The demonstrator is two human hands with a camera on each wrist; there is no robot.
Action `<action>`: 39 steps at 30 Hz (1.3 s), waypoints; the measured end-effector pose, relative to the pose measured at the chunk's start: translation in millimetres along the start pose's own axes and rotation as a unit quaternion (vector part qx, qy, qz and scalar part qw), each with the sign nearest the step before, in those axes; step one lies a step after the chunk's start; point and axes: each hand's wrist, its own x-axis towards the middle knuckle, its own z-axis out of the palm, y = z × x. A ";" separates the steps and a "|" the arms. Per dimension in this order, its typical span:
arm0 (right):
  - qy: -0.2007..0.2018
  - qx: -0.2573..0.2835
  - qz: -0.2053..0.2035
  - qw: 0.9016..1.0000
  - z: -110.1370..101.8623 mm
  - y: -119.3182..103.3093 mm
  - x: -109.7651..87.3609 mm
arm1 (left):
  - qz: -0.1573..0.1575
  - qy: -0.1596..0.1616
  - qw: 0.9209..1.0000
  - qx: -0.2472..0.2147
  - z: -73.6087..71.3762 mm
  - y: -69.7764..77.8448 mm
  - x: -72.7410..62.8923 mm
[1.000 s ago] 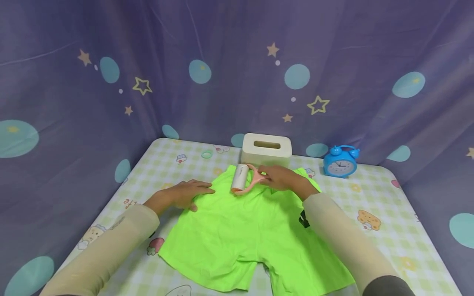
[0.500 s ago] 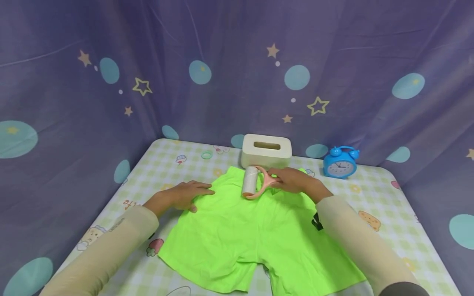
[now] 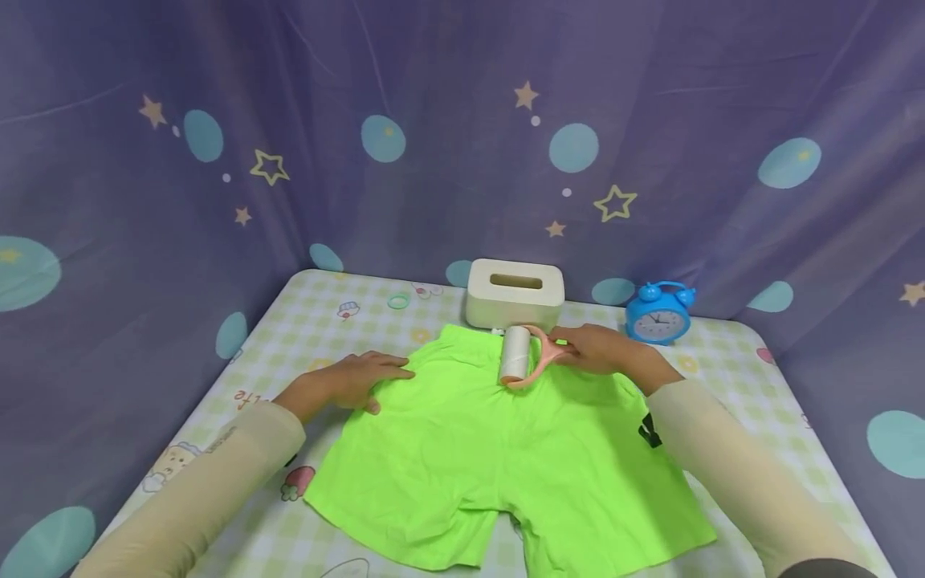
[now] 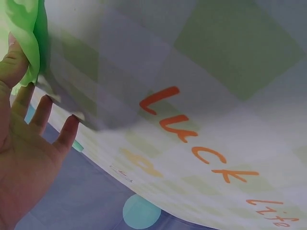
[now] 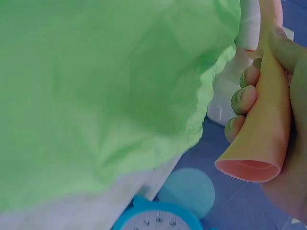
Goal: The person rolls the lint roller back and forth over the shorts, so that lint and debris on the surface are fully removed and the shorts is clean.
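Note:
Bright green shorts lie spread on the table, waistband toward the back. My right hand grips the pink handle of a lint roller, whose white roll lies on the shorts near the waistband. In the right wrist view the fingers curl round the roller's flared handle. At the left edge of the shorts my left hand rests with its fingers extended. The left wrist view shows that hand with spread fingers on the tablecloth and its thumb against the green fabric.
A cream tissue box stands behind the waistband. To its right is a blue alarm clock. A small green ring lies at the back left on the checkered tablecloth. A purple curtain hangs behind and beside the table.
My right hand has drawn the lint roller to the right along the waistband. The left hand has stayed in place at the shorts' left edge.

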 end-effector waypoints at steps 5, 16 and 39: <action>-0.008 0.007 0.015 1.000 -8.6 7.3 -11.8 | 0.006 0.002 1.000 0.004 0.5 -2.2 0.5; -0.042 0.046 0.053 0.997 -17.2 29.3 -43.4 | 0.004 0.003 1.000 -0.011 1.8 -2.0 -1.8; -0.039 0.072 0.104 0.991 -17.7 70.3 -120.3 | 0.018 0.006 1.000 -0.015 0.6 -4.1 -3.6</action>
